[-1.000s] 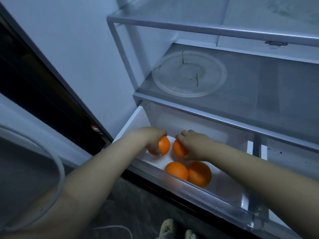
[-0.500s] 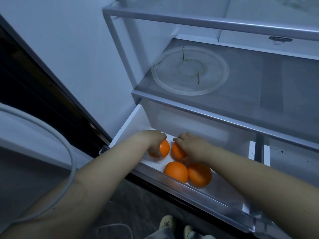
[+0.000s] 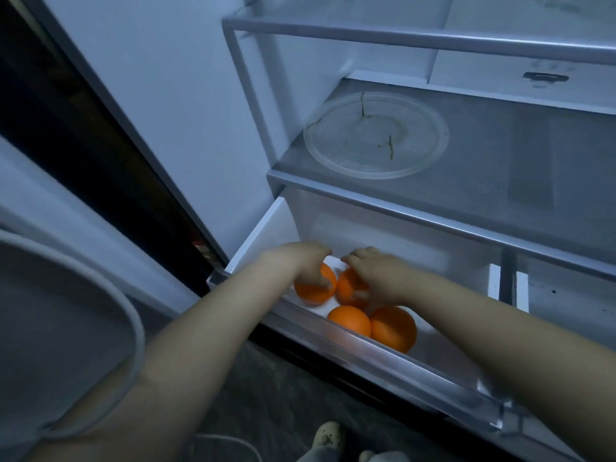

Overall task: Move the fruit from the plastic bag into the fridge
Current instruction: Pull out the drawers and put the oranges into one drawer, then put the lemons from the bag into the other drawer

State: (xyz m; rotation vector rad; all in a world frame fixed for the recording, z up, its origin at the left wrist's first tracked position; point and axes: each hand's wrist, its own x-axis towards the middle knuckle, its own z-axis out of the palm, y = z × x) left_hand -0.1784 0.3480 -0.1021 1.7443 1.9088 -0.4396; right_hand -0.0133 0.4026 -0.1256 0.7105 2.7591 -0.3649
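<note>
Both my hands reach into the pulled-out clear fridge drawer. My left hand grips an orange from above at the drawer's left side. My right hand curls over a second orange right beside it. Both of these oranges sit low on the drawer's white floor. Two more oranges lie loose nearer the drawer's front wall: one in the middle, a bigger one to its right. No plastic bag is in view.
Above the drawer is a glass shelf carrying a clear round plate with bits of green stem on it. Another shelf rail runs higher up. The fridge's white wall stands at left. My shoes show on the dark floor below.
Both hands have lowered their oranges deeper onto the drawer floor, towards its left side. The camera has shifted slightly.
</note>
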